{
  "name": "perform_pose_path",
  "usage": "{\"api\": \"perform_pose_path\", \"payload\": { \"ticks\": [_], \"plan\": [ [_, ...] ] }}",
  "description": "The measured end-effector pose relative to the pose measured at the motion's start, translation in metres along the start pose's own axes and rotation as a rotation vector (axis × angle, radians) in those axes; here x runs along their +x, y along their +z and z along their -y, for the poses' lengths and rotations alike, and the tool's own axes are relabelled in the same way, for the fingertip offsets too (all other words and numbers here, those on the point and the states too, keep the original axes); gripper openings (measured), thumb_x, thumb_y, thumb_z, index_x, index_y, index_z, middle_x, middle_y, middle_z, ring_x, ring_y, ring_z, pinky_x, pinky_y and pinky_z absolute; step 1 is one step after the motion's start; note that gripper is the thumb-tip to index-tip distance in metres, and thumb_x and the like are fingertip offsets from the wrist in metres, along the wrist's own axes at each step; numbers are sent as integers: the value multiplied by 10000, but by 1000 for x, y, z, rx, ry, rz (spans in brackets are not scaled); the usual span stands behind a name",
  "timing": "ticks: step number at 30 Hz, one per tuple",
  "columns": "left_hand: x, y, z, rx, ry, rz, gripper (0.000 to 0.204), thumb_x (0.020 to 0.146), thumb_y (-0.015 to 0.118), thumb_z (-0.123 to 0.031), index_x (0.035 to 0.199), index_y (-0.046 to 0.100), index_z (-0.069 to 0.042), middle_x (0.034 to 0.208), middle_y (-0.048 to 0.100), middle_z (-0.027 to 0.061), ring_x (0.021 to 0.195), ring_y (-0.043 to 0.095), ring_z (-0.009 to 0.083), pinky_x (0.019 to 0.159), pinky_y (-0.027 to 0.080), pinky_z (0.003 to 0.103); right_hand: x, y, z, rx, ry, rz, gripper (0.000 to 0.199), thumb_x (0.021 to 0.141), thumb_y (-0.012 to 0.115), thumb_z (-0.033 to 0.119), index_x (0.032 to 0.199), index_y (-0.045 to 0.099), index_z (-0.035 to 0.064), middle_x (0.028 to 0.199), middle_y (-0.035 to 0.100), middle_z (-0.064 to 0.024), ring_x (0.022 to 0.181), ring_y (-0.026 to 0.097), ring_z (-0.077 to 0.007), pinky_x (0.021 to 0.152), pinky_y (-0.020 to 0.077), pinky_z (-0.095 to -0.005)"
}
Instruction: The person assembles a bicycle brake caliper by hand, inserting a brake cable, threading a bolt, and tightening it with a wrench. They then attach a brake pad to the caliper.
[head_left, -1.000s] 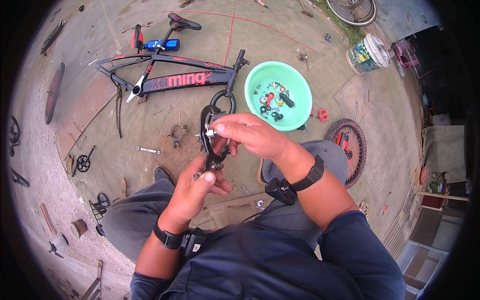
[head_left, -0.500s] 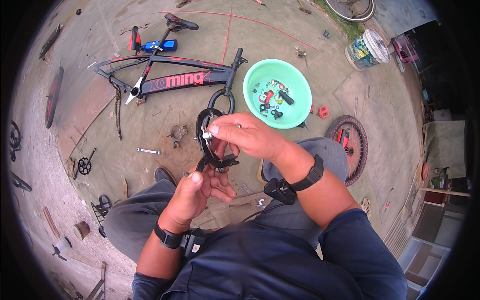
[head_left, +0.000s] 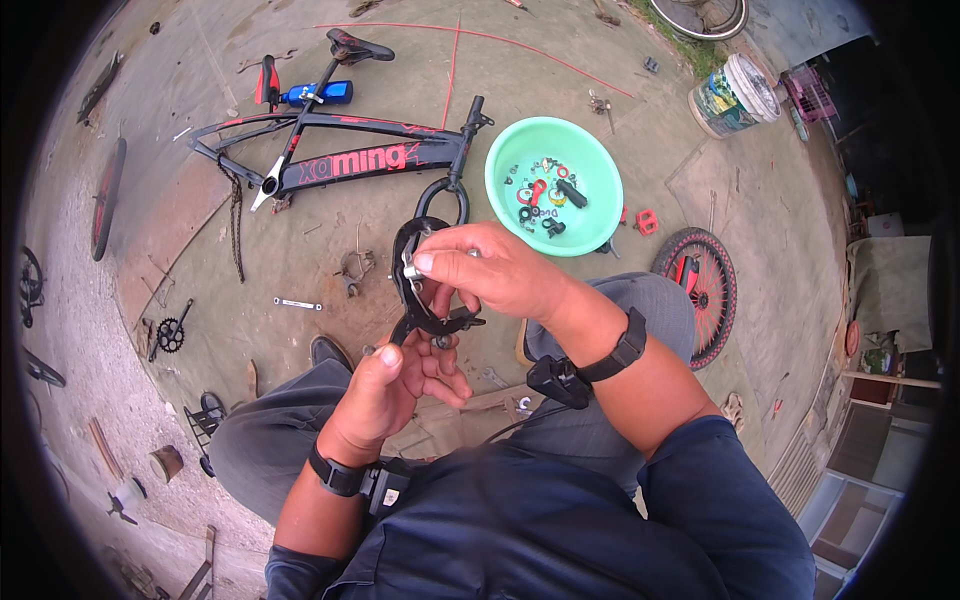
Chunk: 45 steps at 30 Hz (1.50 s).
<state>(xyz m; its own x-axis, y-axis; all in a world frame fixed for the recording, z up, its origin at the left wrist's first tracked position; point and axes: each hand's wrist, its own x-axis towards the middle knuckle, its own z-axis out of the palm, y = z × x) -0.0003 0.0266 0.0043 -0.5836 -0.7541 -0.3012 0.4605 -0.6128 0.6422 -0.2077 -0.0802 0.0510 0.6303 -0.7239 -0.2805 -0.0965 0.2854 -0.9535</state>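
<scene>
Black metal made up the bicycle brake caliper [head_left: 420, 290] that the person held over their lap, between the knees, with both hands closed on it. The left hand [head_left: 400, 385] gripped its lower end in curled fingers, while the right hand [head_left: 490, 270] pinched a small silvery fitting at its upper arm between thumb and forefinger. Just beyond the hands lay a black bicycle frame [head_left: 350, 160] with red lettering, its saddle [head_left: 358, 46] attached and a blue bottle [head_left: 318, 94] beside the seat tube; a loose chain [head_left: 236, 215] trailed from its rear end. To the right of the frame sat a green plastic basin [head_left: 515, 215] holding small red, black and silver parts. A red pedal [head_left: 647, 221] lay just beside the basin, and a red-rimmed wheel [head_left: 700, 290] rested near the person's right knee. A wrench [head_left: 298, 303] and a chainring [head_left: 170, 335] lay apart on the ground to the left, and a white bucket [head_left: 735, 95] stood well off at the upper right. The hands and the caliper covered part of the frame's head tube area. The ground [head_left: 150, 200] was bare, worn concrete, dusty and littered with scraps, outdoors, with a strip of grass at the far edge and a dark shed opening on the right.
</scene>
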Motion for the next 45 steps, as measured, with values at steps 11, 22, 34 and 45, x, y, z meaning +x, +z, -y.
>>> {"api": "perform_pose_path", "payload": {
  "ticks": [11, 22, 34, 45],
  "plan": [
    [0, -1, 0, -58, 14, 25, 867, 885, 644, -668, 1384, 509, 28, 1085, 609, 116, 942, 719, 319, 787, 631, 417, -3, -2, 1, 0, -47, 13, 458, 1029, 617, 469, 1032, 715, 22, 884, 720, -33, 781, 698, -114, 628, 508, -266],
    [-1, 1, -7, 83, 22, -22, 818, 904, 652, -612, 1408, 484, 10, 1110, 579, 100, 945, 701, 287, 787, 623, 399, -3, -7, -5, 91, -20, 43, 576, 1063, 540, 475, 1251, 654, -58, 1004, 747, -135, 905, 724, -191, 791, 533, -311],
    [-4, 2, -13, 310, 71, -127, 649, 924, 723, -430, 1305, 509, 49, 1022, 629, 108, 924, 711, 239, 786, 599, 359, -3, -15, -5, 229, -29, -86, 538, 1095, 448, 417, 1207, 683, -54, 1023, 758, -143, 944, 730, -208, 870, 562, -331],
    [-2, -6, -11, 648, 124, -240, 607, 915, 733, -419, 1235, 518, 49, 1018, 628, 99, 917, 707, 212, 804, 597, 348, -6, -21, -4, 128, -23, -186, 385, 1058, 554, 323, 1168, 693, -19, 1011, 758, -123, 915, 733, -169, 829, 564, -293]
  ]
}}
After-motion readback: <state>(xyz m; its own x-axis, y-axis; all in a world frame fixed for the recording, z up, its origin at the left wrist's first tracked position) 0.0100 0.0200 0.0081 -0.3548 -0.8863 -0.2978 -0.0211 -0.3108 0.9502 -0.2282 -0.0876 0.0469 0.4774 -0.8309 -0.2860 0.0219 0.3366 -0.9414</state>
